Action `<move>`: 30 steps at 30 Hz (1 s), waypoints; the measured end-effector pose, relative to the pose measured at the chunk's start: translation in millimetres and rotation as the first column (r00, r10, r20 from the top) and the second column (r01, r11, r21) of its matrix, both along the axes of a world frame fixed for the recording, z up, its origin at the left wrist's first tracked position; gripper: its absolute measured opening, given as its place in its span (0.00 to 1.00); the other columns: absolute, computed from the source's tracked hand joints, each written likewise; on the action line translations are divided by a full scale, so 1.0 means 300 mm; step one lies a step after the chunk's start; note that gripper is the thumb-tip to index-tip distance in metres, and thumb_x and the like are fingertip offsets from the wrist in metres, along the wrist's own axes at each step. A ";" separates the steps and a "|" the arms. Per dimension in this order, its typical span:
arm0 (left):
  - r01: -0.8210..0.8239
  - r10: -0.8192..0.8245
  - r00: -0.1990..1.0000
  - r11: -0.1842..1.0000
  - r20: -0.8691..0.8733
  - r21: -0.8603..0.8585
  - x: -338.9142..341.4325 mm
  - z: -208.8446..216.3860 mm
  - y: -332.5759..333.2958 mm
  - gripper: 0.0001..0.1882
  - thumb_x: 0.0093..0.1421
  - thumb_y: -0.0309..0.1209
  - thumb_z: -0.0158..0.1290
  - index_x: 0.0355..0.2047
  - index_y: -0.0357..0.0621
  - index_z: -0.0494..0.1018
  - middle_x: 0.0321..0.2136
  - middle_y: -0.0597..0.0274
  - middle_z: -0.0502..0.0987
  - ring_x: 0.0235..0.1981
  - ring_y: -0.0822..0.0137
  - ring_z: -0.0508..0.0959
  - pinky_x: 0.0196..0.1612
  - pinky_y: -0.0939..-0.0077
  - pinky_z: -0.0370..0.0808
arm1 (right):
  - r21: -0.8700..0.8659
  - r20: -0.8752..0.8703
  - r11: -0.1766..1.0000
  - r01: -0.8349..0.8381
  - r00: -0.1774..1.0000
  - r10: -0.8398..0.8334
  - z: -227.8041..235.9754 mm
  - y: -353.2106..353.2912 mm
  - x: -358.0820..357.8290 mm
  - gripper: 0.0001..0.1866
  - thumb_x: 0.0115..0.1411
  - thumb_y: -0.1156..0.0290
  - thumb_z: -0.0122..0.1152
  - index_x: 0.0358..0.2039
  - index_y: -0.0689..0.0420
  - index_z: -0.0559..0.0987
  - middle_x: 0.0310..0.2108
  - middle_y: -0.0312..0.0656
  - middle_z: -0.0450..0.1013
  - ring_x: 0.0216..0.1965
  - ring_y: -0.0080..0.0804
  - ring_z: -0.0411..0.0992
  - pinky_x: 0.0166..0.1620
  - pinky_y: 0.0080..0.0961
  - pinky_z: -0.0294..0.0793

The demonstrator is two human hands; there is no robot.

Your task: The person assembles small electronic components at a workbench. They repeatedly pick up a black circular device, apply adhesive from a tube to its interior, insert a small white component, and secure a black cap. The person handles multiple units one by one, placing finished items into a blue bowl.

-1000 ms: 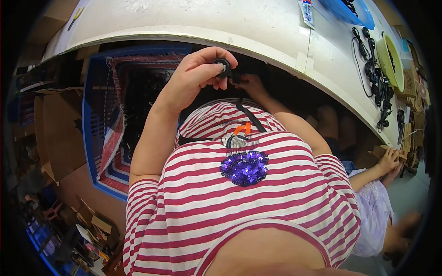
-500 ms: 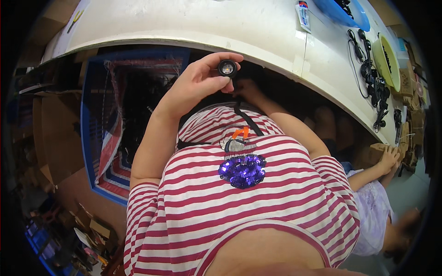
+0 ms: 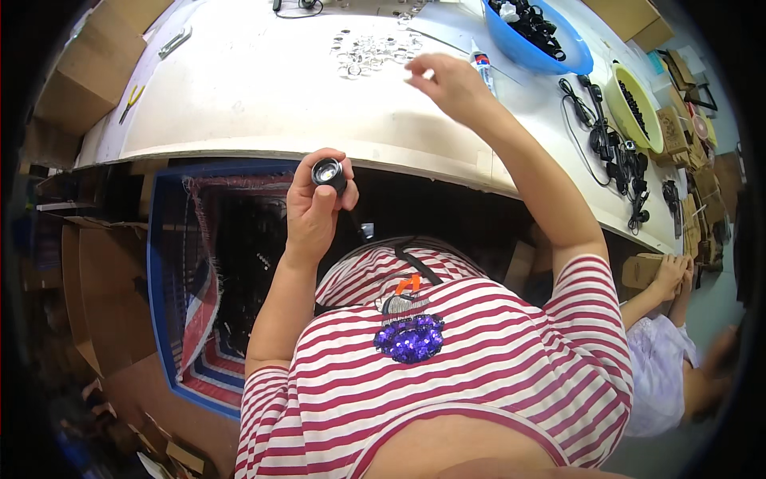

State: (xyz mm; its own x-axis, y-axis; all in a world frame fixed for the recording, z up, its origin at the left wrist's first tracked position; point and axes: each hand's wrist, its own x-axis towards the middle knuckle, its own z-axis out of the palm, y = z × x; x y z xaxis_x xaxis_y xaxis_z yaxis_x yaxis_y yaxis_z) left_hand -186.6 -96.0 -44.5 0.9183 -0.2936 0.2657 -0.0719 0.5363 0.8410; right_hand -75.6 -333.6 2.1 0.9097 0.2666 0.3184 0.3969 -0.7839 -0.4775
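My left hand (image 3: 313, 211) grips a small black cylindrical lamp head (image 3: 328, 175) just off the table's near edge. Its round end faces up, with a pale, shiny centre inside the black rim. Over the white table (image 3: 263, 112), my right hand (image 3: 453, 86) reaches out with thumb and forefinger curved and a little apart. Nothing shows between them. Just left of those fingertips lie several small clear round lens-like pieces (image 3: 365, 56), spread loosely. A white tube with a red and blue end (image 3: 482, 65) lies beyond my right wrist.
At the far right stand a blue basin (image 3: 533, 57) of black rings and a yellow basin (image 3: 638, 108) of small black parts. Black cables (image 3: 614, 152) lie near them. Yellow-handled pliers (image 3: 132, 104) rest at left. A blue-framed bin (image 3: 159, 279) stands below. Another person's hands (image 3: 674, 275) are at right.
My right hand has come up from below the table edge and out over the table beside the clear pieces. My left hand has moved left and lower in view, still holding the lamp head.
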 end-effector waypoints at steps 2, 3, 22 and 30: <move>0.014 -0.015 1.000 0.999 -0.008 -0.053 -0.006 0.005 0.010 0.28 0.53 0.47 0.53 0.47 0.39 0.64 0.35 0.61 0.65 0.26 0.73 0.66 0.30 0.80 0.65 | -0.103 0.080 0.984 0.146 0.987 -0.138 -0.077 0.008 0.114 0.14 0.54 0.61 0.55 0.36 0.57 0.76 0.37 0.43 0.72 0.37 0.39 0.71 0.40 0.32 0.70; 0.026 -0.025 0.999 0.998 0.023 -0.061 -0.012 0.016 0.013 0.29 0.54 0.44 0.53 0.50 0.37 0.62 0.35 0.61 0.65 0.26 0.74 0.64 0.30 0.81 0.63 | -0.149 0.123 0.964 0.221 0.971 -0.204 -0.091 0.011 0.149 0.15 0.54 0.60 0.54 0.36 0.57 0.76 0.39 0.43 0.70 0.40 0.39 0.71 0.41 0.33 0.70; 0.044 -0.023 0.987 0.990 -0.158 0.131 0.048 -0.067 -0.012 0.27 0.52 0.49 0.54 0.39 0.35 0.70 0.17 0.69 0.67 0.19 0.79 0.63 0.22 0.87 0.58 | -0.085 -0.005 0.996 -0.002 1.000 0.002 -0.024 -0.004 0.023 0.15 0.51 0.58 0.60 0.33 0.57 0.80 0.28 0.38 0.73 0.25 0.25 0.66 0.30 0.22 0.66; 0.039 -0.015 0.992 0.981 -0.125 0.193 0.035 -0.071 -0.049 0.26 0.49 0.49 0.57 0.35 0.36 0.72 0.17 0.70 0.66 0.18 0.79 0.60 0.21 0.86 0.55 | 0.108 -0.085 0.871 -0.479 0.868 0.489 0.144 0.102 -0.213 0.11 0.48 0.71 0.64 0.35 0.53 0.80 0.28 0.37 0.73 0.27 0.25 0.71 0.28 0.19 0.67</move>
State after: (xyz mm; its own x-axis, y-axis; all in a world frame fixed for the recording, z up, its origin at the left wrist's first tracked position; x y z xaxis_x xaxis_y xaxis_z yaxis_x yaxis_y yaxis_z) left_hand -176.1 -110.7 -65.7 0.9314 -0.3535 0.0868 0.0507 0.3621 0.9307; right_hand -139.5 -303.0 45.3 0.7026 0.6598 0.2664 0.6597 -0.4636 -0.5915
